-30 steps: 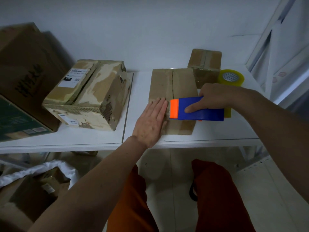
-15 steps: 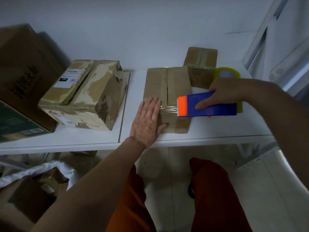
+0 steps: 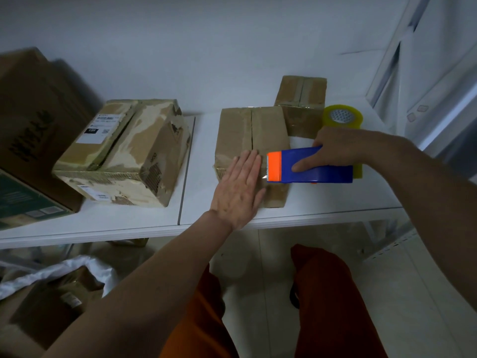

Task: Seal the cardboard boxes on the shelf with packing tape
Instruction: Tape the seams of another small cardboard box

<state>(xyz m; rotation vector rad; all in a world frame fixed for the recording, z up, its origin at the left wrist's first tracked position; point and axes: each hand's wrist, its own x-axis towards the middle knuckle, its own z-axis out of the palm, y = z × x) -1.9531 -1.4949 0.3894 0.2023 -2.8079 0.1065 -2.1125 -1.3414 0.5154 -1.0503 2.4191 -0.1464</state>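
Taping the middle box (image 3: 251, 140) on the shelf (image 3: 335, 200), mid-strip.

A clear strip runs crosswise over the near part of the box's top, not yet cut; the lengthwise seam behind it looks untaped, so this box seems partly done. The small box (image 3: 300, 99) behind it already shows tape, and the worn box (image 3: 124, 151) to its left looks old-taped; I cannot tell if it needs more. The left hand (image 3: 240, 187) lies flat, fingers straight, pressing the tape down on the box. The right hand (image 3: 335, 148) grips the blue dispenser (image 3: 309, 165) just right of it, orange blade end touching the box top. A spare roll (image 3: 342, 117) stands behind the box's right side.
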